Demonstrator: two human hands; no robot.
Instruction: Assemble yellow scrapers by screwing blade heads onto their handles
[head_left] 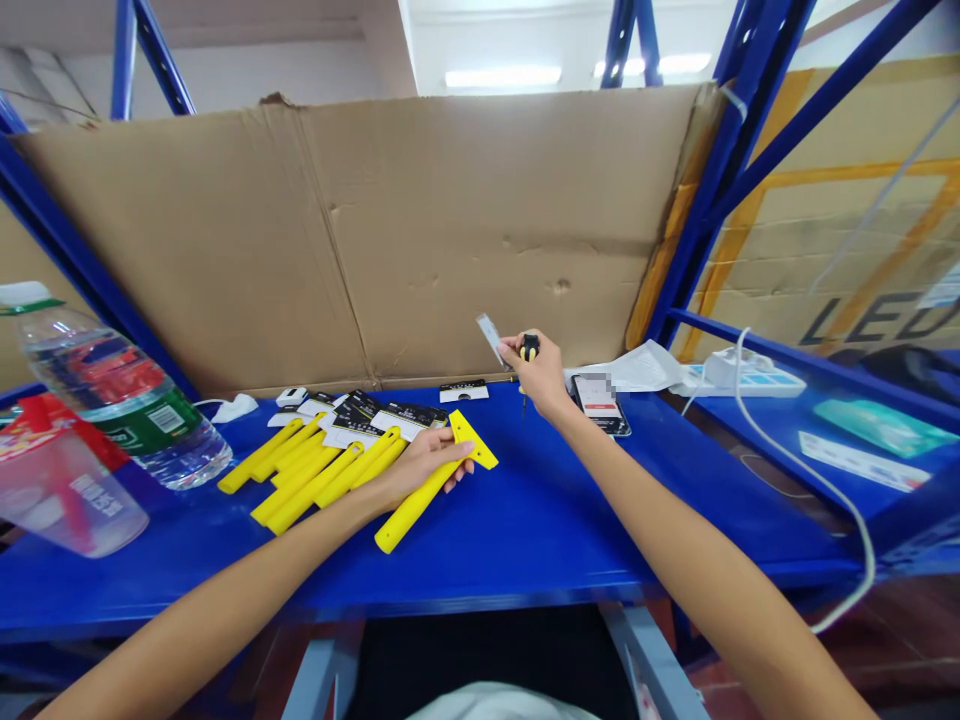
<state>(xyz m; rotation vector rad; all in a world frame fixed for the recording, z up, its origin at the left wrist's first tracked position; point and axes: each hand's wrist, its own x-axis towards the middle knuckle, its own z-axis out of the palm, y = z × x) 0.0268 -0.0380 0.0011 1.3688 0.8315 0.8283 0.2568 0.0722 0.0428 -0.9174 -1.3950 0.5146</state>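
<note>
The left hand (418, 466) curls around a yellow plastic T-shaped bar (409, 510) on the blue steel bench (525, 540), while the right hand (541, 376) pinches a stubby black-and-yellow screwdriver (529, 347) farther off.

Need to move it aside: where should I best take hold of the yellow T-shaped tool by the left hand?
Probably grip the yellow T-shaped tool by its long handle, coming from above on the near side, where the left hand lies. That slim straight bar is easy to wrap. The wider crossbar points away, towards the far side of the blue bench.
</note>
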